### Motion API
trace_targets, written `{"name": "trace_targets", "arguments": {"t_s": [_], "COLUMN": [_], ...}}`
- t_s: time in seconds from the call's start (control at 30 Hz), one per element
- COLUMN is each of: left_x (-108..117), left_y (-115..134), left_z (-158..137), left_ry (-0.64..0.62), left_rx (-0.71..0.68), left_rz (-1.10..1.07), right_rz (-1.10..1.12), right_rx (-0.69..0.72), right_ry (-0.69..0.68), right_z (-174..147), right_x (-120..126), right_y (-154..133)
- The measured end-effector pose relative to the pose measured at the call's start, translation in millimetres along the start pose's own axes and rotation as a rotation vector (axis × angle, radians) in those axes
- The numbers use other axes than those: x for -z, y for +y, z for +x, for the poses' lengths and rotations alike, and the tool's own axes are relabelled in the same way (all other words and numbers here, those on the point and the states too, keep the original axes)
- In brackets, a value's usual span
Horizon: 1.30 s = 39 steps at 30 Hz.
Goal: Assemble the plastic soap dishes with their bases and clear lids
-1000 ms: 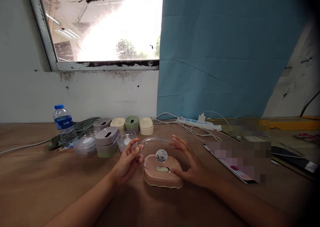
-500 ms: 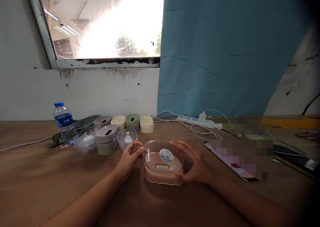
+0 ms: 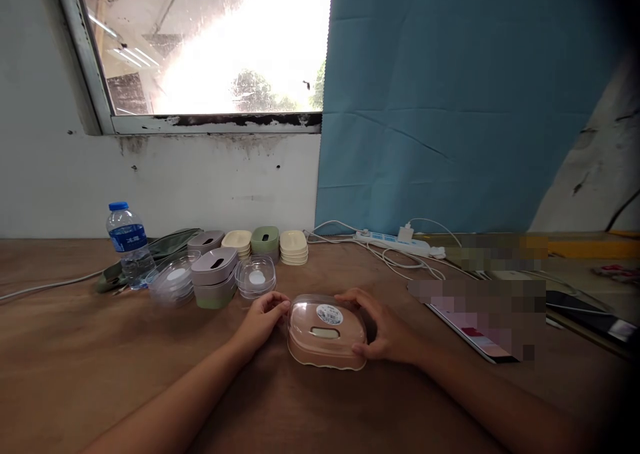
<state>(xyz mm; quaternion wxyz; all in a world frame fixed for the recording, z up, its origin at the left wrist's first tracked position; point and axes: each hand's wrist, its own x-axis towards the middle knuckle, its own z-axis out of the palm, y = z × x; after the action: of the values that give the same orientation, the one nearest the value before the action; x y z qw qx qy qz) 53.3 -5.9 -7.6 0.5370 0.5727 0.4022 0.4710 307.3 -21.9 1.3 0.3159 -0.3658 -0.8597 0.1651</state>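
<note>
A pink oval plastic box [image 3: 305, 347] with a slot in its top sits on the table in front of me. Over it lies a clear plastic cover [image 3: 303, 315] bearing a round white label [image 3: 330, 315]. At the cover's left edge, the thumb and fingers of my left hand [image 3: 263, 321] are pinched together on the rim. My right hand [image 3: 385, 327] curves round the right side, thumb at the near right and fingertips on the far edge of the cover. Its palm stands a little off the side.
Behind, clear covers [image 3: 256, 277], lilac boxes [image 3: 215, 267], a green box [image 3: 265, 242] and stacked cream pieces [image 3: 294, 247] stand grouped. A water bottle [image 3: 129, 244] is further left. A power strip [image 3: 395, 242] with cables lies at the back; a phone [image 3: 473, 334] lies right.
The clear cover's far side has come down; it was tilted up and now lies lower over the pink box. Both hands stay at its sides, the right fingers moving slightly down with it.
</note>
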Motion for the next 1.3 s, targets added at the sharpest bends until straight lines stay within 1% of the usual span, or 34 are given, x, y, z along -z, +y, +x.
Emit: {"name": "trace_targets", "arguments": {"t_s": [0.4, 0.67, 1.0, 1.3], "left_x": [3.1, 2.3, 4.7, 4.1], "left_y": [-0.1, 0.9, -3.3, -0.6], "left_z": [-0.1, -0.7, -0.1, -0.2], "left_ry": [-0.042, -0.064, -0.089, -0.115], "left_rx": [0.009, 0.002, -0.02, 0.026], "left_rz": [0.073, 0.101, 0.116, 0.098], "right_rz": [0.029, 0.053, 0.078, 0.056], "right_rx": [0.0, 0.059, -0.013, -0.071], "right_ry": [-0.023, -0.03, -0.083, -0.143], "right_z": [-0.6, 0.3, -2.1, -1.2], "right_x": [0.9, 0.0, 2.9, 4.7], "right_y": [2.7, 7.8, 1.7, 0.5]}}
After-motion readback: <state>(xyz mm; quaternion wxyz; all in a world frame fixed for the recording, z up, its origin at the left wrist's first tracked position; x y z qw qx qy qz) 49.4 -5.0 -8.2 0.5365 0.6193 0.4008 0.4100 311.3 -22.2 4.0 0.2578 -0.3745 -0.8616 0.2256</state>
